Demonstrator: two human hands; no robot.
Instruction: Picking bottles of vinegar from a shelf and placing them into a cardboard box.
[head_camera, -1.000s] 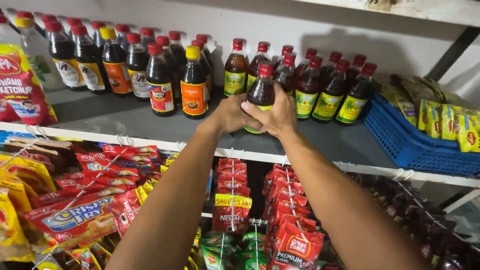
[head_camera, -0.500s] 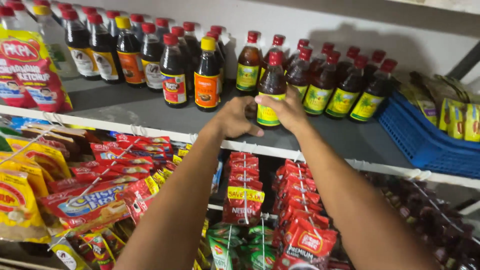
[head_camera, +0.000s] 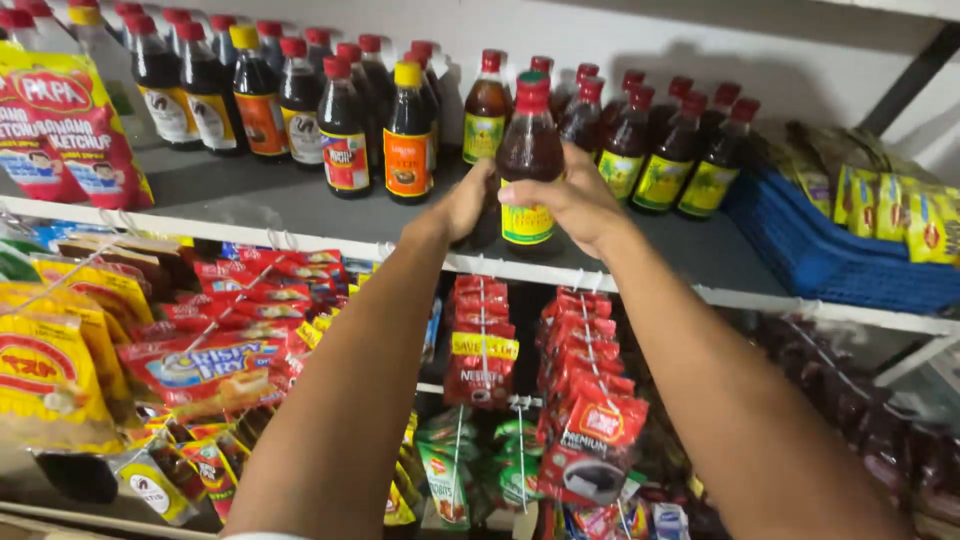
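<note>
A dark sauce bottle (head_camera: 528, 160) with a red cap and a yellow-green label stands near the front edge of the grey shelf (head_camera: 250, 195). My right hand (head_camera: 570, 200) wraps its right side with the thumb across the label. My left hand (head_camera: 465, 205) presses against its left side, low down. Behind it stands a group of like bottles (head_camera: 640, 140) with red caps.
More dark bottles (head_camera: 300, 100) with red or yellow caps fill the shelf's left. Red ketchup pouches (head_camera: 60, 120) hang far left. A blue basket (head_camera: 830, 250) of yellow sachets sits on the right. Strips of sachets (head_camera: 590, 400) hang below the shelf.
Both hands have drawn the bottle forward, away from its group, to the shelf's front edge. The camera has moved closer and lower.
</note>
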